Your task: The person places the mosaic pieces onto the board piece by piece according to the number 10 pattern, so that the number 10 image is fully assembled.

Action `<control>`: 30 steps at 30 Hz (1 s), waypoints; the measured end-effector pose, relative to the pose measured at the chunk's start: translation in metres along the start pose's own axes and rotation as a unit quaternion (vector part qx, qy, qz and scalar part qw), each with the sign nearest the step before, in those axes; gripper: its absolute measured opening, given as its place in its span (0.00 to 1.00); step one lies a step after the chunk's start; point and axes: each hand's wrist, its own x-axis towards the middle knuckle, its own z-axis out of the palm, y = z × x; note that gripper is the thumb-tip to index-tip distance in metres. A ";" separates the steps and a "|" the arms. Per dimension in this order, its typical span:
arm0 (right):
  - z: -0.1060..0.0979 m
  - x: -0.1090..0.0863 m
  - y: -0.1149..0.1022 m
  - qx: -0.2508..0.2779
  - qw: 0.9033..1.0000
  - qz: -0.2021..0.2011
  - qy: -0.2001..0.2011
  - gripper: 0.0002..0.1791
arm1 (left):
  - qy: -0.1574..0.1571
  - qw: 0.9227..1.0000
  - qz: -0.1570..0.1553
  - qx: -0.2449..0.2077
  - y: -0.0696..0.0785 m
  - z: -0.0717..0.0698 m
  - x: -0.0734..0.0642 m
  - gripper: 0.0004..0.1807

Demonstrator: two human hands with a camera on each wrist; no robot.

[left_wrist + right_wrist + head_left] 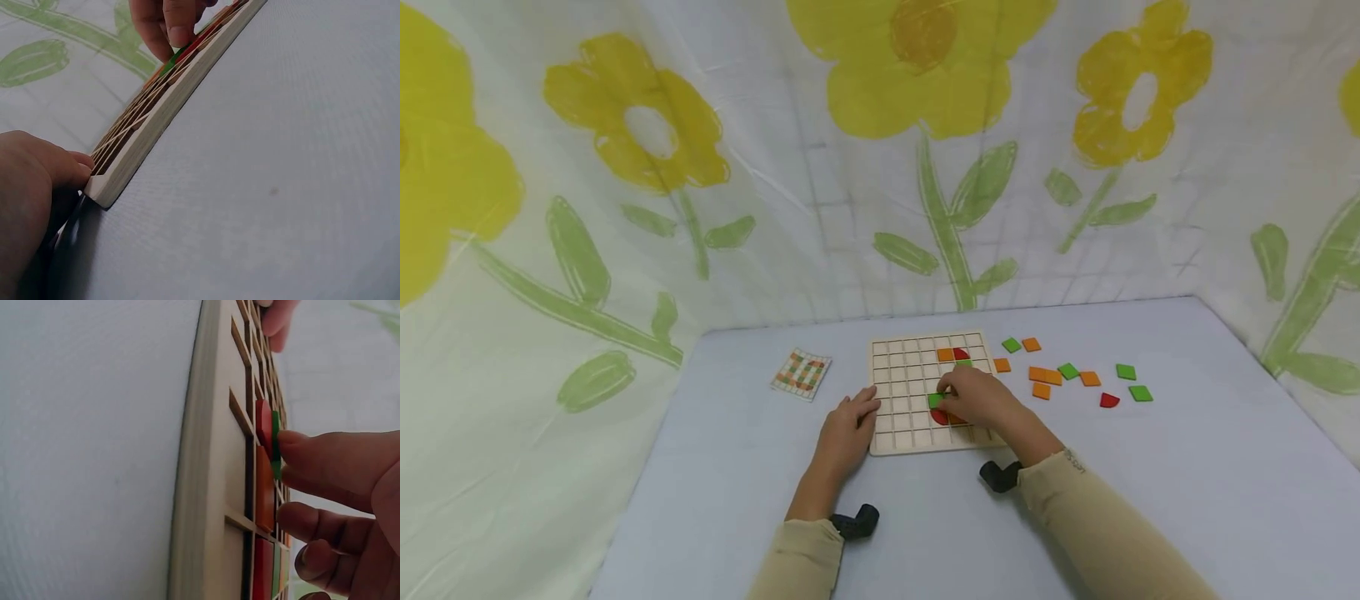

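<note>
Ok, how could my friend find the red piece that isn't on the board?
On the table, find the wooden board, then look to its right. The red piece lies between an orange square and a green square. It's the only red one off the board, with a curved edge, unlike the squares around it.

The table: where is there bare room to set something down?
In the head view, the table is bare below the pattern card, left of the left hand, and right of the right sleeve, below the loose tiles. It's crowded right of the board, among those tiles, and around the right hand.
</note>
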 end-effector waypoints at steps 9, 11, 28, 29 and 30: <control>-0.003 -0.002 0.006 -0.004 1.000 -0.008 0.009 0.11 | 0.001 1.000 -0.001 0.003 0.003 0.000 0.002 0.15; -0.006 -0.003 0.009 0.005 1.000 -0.005 0.007 0.11 | 0.000 1.000 -0.004 0.002 0.003 0.000 0.001 0.15; -0.048 0.002 0.093 0.038 0.989 0.136 0.044 0.25 | 0.001 1.000 -0.007 0.011 0.002 0.000 0.001 0.15; -0.048 0.002 0.096 0.036 0.989 0.138 0.041 0.26 | 0.001 1.000 -0.008 0.011 0.002 0.000 0.001 0.15; -0.047 0.002 0.098 0.036 0.989 0.140 0.039 0.26 | 0.001 1.000 -0.009 0.012 0.002 0.000 0.000 0.15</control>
